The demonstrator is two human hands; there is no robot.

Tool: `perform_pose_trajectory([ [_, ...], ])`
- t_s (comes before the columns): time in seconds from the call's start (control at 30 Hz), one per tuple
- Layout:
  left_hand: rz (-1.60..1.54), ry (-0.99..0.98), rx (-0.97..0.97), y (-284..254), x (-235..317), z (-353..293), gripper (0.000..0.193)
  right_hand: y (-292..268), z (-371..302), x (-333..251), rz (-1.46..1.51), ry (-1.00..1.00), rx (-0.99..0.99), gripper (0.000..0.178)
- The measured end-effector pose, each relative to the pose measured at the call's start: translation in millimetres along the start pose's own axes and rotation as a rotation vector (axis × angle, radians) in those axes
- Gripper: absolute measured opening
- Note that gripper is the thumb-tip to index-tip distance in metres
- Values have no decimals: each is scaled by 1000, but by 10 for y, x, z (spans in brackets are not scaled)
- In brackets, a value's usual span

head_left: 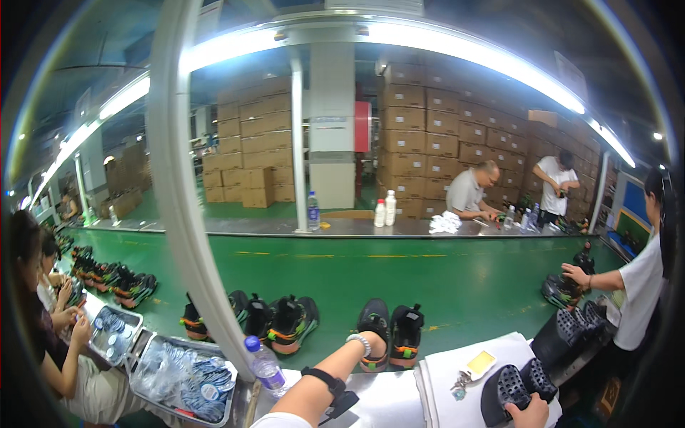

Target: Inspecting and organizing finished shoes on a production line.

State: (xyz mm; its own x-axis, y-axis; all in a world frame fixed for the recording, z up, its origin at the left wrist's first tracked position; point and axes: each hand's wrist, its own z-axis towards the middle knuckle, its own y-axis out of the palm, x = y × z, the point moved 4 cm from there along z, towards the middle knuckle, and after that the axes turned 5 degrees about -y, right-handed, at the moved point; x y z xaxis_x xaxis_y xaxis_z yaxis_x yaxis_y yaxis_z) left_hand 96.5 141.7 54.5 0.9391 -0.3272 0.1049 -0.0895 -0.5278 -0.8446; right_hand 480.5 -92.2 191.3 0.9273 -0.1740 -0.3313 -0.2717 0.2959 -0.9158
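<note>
My left hand (372,344), with a beaded bracelet at the wrist and a black band on the forearm, grips a black sneaker (374,314) at its collar on the green belt. Its fingers are partly hidden in the shoe's opening. Right beside it stands a matching black sneaker (407,332) with orange and green trim. My right hand (529,412) is closed on the near end of a black clog-like piece (508,385) full of holes. That piece lies on a white cloth next to a second black holed piece (540,378).
A yellow pad in a white dish (481,362) and keys (460,387) lie on the cloth. A purple-capped bottle (265,367) stands beside the white post (187,178). Left is a tray of blue-white discs (227,389). Co-workers sit left; one at right touches a shoe (561,289).
</note>
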Motion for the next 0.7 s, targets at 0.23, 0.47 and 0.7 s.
perform_pose_trajectory([
  [0.23, -461, -265, 806, -272, 335, -422, 25, -507, -60, -113, 82, -5, 246, 45],
  [0.47, -627, -323, 1024, -188, 41, -321, 50, -549, 48, -830, 374, -273, 33, 34],
  [0.7, -981, -213, 1427, -128, 59, -1188, 25, -90, 456, -1601, 647, -437, -11, 34],
])
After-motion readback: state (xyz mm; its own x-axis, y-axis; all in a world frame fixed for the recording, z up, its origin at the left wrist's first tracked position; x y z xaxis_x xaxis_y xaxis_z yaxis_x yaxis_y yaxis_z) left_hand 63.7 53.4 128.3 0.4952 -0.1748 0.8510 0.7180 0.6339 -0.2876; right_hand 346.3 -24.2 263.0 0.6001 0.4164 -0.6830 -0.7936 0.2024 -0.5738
